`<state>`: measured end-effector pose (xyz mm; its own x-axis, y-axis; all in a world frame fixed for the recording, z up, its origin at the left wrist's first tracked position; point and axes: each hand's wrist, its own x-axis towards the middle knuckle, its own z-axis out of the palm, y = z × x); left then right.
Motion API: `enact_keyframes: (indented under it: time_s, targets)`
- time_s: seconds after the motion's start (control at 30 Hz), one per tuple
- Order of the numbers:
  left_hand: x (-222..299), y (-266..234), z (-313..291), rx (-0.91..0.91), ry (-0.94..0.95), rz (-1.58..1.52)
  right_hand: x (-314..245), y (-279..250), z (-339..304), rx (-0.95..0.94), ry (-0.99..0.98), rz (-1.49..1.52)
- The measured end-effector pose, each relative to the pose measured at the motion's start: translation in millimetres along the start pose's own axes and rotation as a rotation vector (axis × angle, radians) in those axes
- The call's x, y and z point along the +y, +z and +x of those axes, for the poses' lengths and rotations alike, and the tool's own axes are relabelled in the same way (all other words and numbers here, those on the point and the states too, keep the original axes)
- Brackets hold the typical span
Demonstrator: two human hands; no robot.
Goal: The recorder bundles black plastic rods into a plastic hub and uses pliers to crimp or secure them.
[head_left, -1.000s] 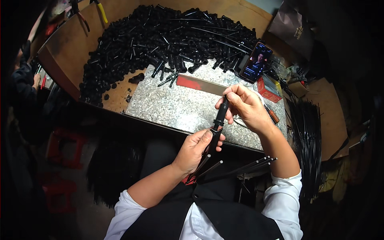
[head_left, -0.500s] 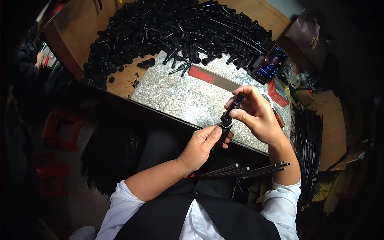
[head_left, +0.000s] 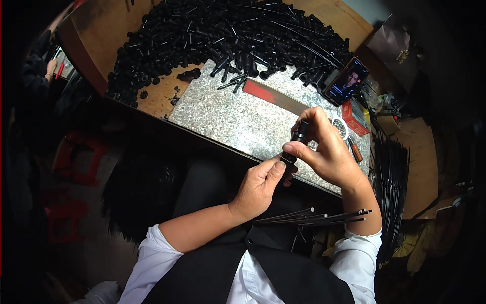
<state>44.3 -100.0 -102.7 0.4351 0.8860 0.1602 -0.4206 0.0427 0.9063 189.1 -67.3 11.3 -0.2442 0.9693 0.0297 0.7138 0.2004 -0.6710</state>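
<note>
My left hand (head_left: pixel 257 188) clamps the tube (head_left: pixel 300 134), my right hand (head_left: pixel 330 152) grips its upper end, near the slab's (head_left: pixel 223 119) edge!

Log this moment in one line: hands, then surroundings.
left hand: grips black part | right hand: holds its upper end | beyond: slab, bar, black pile, phone

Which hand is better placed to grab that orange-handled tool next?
Probably the right hand: it's nearer the orange-handled tool, which lies just to its right. The left hand is farther away. Both are holding a black cylindrical part, so the right would need freeing first.
</note>
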Motion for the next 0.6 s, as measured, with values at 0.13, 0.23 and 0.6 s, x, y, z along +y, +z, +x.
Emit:
enact_keyframes:
  time_s: [0.13,0.23,0.6]
  targets:
    - [-3.9,0.7,0.7,-0.004,-0.001,-0.046,16.8,0.3,1.8,-0.085,-0.107,0.318]
    - [-3.3,1.0,2.0,0.013,-0.006,-0.048,17.6,6.4,0.9,-0.057,0.037,0.484]
    - [-4.6,-7.9,4.6,0.057,-0.112,-0.256,32.1,16.4,-16.1,-0.007,-0.027,0.296]
